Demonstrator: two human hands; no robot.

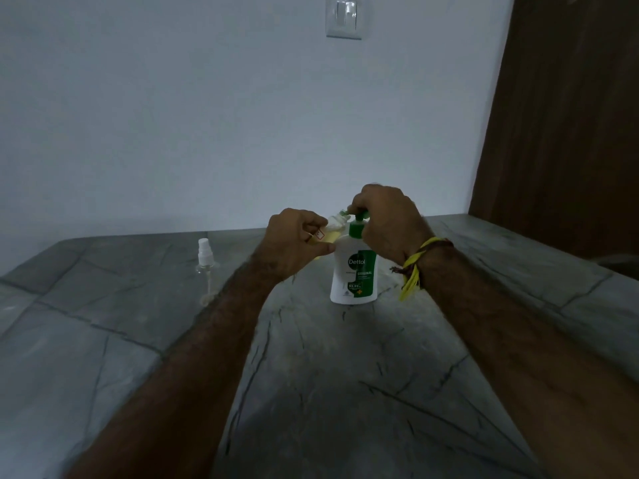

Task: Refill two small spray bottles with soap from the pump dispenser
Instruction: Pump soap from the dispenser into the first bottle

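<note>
A white and green pump dispenser [354, 271] stands upright on the grey stone table [345, 392]. My right hand [387, 223] grips its green pump head from above. My left hand [294, 240] holds a small spray bottle [328, 233], tilted, with its open neck up at the pump's spout. That bottle holds some yellowish liquid and is partly hidden by my fingers. A spray head with its dip tube [205, 257] lies on the table to the left, off its bottle.
A pale wall rises behind the table, with a light switch [344, 17] high up. A brown wooden door [560, 108] stands at the right. The table's far edge runs just behind the dispenser.
</note>
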